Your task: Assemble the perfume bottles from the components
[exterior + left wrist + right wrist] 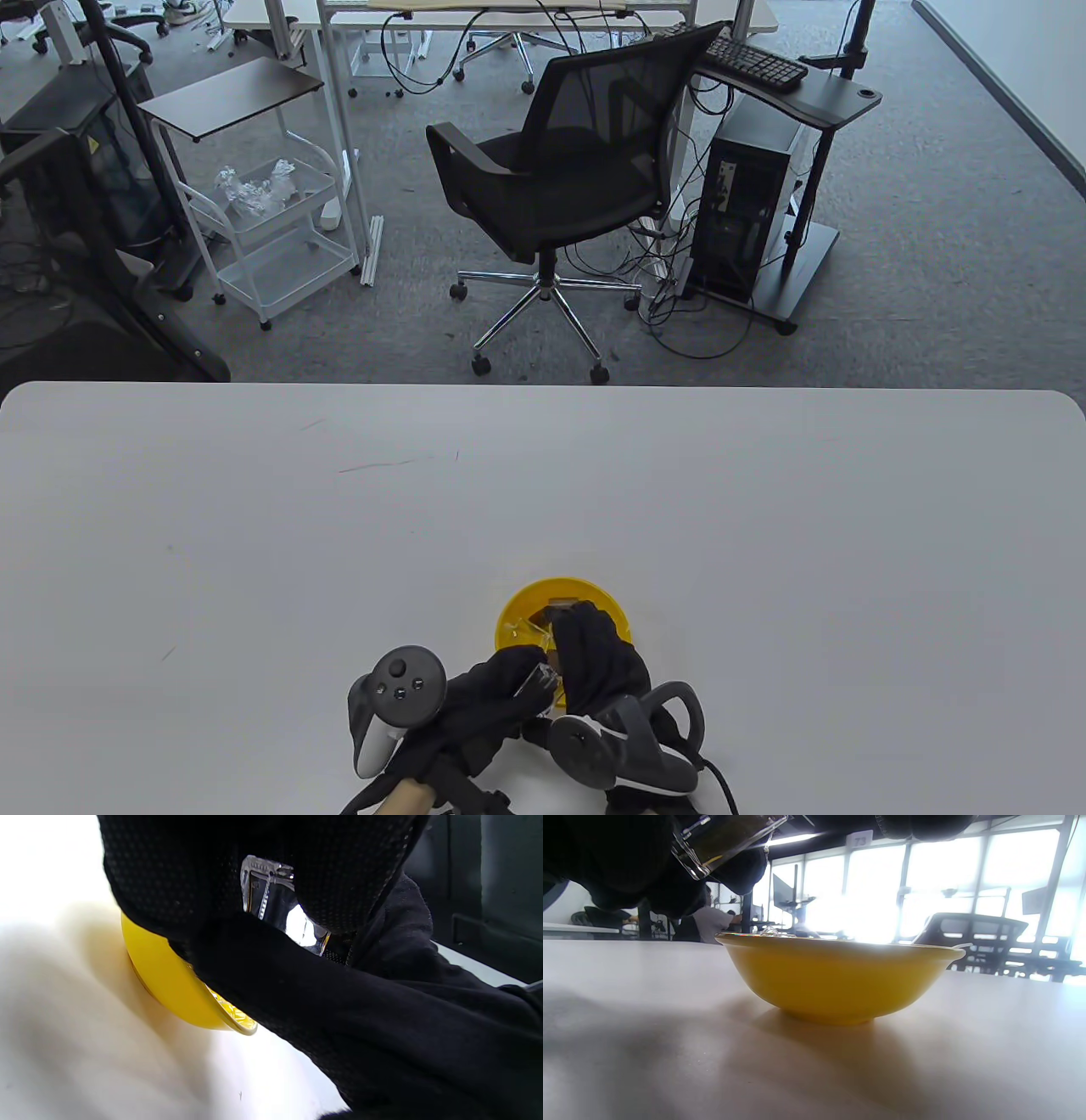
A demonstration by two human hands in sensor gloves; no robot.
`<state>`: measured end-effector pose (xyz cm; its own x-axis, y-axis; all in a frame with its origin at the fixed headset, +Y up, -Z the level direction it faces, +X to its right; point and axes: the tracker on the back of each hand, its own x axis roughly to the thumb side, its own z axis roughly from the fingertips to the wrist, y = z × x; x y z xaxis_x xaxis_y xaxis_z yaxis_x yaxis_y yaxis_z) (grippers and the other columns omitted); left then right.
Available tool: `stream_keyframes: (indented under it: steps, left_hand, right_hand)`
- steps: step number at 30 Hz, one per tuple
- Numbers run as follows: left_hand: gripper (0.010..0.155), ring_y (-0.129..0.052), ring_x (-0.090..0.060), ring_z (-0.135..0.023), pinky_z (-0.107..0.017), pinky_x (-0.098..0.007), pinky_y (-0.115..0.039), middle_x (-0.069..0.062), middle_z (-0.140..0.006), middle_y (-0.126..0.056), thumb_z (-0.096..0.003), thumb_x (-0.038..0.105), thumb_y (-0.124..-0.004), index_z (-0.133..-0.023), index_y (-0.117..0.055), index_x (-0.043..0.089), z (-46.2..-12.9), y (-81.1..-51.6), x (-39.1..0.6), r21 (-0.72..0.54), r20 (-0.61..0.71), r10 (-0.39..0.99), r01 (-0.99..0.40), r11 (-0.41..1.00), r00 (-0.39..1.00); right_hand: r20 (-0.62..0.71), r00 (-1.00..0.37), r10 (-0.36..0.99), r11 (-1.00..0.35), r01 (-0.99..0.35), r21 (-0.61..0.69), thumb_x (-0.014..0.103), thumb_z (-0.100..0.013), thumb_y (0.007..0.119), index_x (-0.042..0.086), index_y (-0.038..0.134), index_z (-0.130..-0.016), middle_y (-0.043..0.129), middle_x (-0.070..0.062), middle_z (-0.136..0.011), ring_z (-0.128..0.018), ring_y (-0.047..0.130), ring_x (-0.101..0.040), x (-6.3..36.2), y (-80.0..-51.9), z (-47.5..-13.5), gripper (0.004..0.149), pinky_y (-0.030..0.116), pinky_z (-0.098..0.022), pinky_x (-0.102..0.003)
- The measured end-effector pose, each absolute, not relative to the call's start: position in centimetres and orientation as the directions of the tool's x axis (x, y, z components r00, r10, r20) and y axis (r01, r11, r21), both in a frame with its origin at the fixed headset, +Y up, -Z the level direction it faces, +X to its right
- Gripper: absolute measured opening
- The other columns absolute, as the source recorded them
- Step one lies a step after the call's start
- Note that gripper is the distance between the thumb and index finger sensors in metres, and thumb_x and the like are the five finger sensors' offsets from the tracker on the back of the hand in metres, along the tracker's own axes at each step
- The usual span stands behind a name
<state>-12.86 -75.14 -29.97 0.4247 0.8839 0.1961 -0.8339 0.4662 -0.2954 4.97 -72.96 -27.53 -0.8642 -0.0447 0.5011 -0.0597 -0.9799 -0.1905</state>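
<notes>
A yellow bowl (530,601) stands on the white table (254,552), near the front middle. It holds clear parts and a brown piece. My left hand (509,675) grips a small clear glass bottle (543,677) just at the bowl's near rim. The left wrist view shows the bottle (271,899) pinched between my gloved fingers (178,878), with the bowl (169,984) behind. My right hand (585,641) arches over the bowl's near side, close against the bottle. Whether its fingers hold anything is hidden. The right wrist view shows the bowl (840,980) and the bottle (725,836) above its left rim.
Beyond the table's far edge stand a black office chair (560,178), a white cart (271,221) and a computer stand (755,204).
</notes>
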Motion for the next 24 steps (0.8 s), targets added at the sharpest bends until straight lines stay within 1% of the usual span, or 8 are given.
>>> stream_keyframes:
  steps: [4,6,8,10,15,21,24]
  left_hand:
    - [0.057,-0.1,-0.028,-0.064,-0.044,-0.033,-0.089,-0.006,-0.089,-0.092,-0.047,0.042,-0.085,-0.099,-0.076,0.021,-30.07,-75.06,-13.08,-0.296,0.192,0.891,-0.841,0.453,0.412]
    - [0.056,-0.1,-0.028,-0.065,-0.045,-0.033,-0.089,-0.006,-0.089,-0.092,-0.0471,0.041,-0.086,-0.099,-0.076,0.021,-30.13,-75.09,-13.18,-0.295,0.189,0.893,-0.843,0.449,0.409]
    - [0.056,-0.1,-0.028,-0.064,-0.044,-0.033,-0.089,-0.007,-0.089,-0.093,-0.0471,0.041,-0.086,-0.098,-0.076,0.02,-30.15,-75.14,-13.12,-0.302,0.189,0.889,-0.837,0.457,0.417]
    - [0.056,-0.1,-0.027,-0.064,-0.044,-0.033,-0.089,-0.006,-0.088,-0.093,-0.0471,0.042,-0.085,-0.099,-0.076,0.02,-30.12,-75.19,-12.96,-0.304,0.196,0.881,-0.827,0.473,0.431]
    - [0.056,-0.1,-0.028,-0.063,-0.044,-0.033,-0.089,-0.007,-0.088,-0.093,-0.0471,0.041,-0.085,-0.098,-0.077,0.02,-30.14,-75.22,-12.88,-0.309,0.198,0.88,-0.825,0.473,0.431]
    - [0.056,-0.101,-0.028,-0.063,-0.043,-0.032,-0.09,-0.007,-0.088,-0.093,-0.047,0.041,-0.085,-0.098,-0.077,0.02,-30.12,-75.26,-12.83,-0.315,0.201,0.889,-0.832,0.457,0.412]
    - [0.056,-0.101,-0.027,-0.062,-0.043,-0.032,-0.09,-0.008,-0.087,-0.094,-0.0471,0.041,-0.085,-0.098,-0.077,0.019,-30.08,-75.39,-12.76,-0.322,0.199,0.889,-0.83,0.456,0.412]
  right_hand:
    - [0.505,-0.863,-0.021,-0.964,-0.117,-0.239,0.06,-0.05,0.078,-0.01,0.002,-0.106,0.022,-0.039,-0.109,-0.096,0.051,-0.058,4.87,-72.99,-27.4,0.117,0.052,-0.067,-0.065]
    - [0.507,-0.861,-0.038,-0.962,-0.106,-0.252,0.06,-0.051,0.078,-0.009,0.004,-0.106,0.028,-0.038,-0.107,-0.093,0.058,-0.054,4.82,-73.01,-27.44,0.115,0.055,-0.066,-0.063]
    - [0.51,-0.859,-0.054,-0.964,-0.087,-0.25,0.063,-0.052,0.075,-0.008,0.007,-0.107,0.035,-0.037,-0.105,-0.087,0.068,-0.048,4.95,-73.1,-27.6,0.113,0.06,-0.064,-0.06]
    - [0.513,-0.857,-0.043,-0.967,-0.094,-0.238,0.064,-0.051,0.075,-0.007,0.01,-0.107,0.04,-0.036,-0.102,-0.082,0.072,-0.044,5.14,-73.22,-27.68,0.112,0.062,-0.061,-0.059]
    - [0.522,-0.852,-0.026,-0.965,-0.116,-0.236,0.066,-0.05,0.075,-0.006,0.016,-0.107,0.047,-0.033,-0.098,-0.074,0.077,-0.037,5.44,-73.17,-27.81,0.109,0.066,-0.057,-0.057]
    - [0.537,-0.843,-0.04,-0.961,-0.115,-0.253,0.066,-0.049,0.076,-0.006,0.02,-0.108,0.051,-0.032,-0.095,-0.068,0.08,-0.032,5.55,-73.13,-27.89,0.109,0.069,-0.054,-0.055]
    - [0.545,-0.838,-0.033,-0.966,-0.112,-0.231,0.067,-0.049,0.076,-0.006,0.023,-0.109,0.053,-0.032,-0.094,-0.067,0.081,-0.031,5.63,-73.09,-27.93,0.107,0.07,-0.053,-0.054]
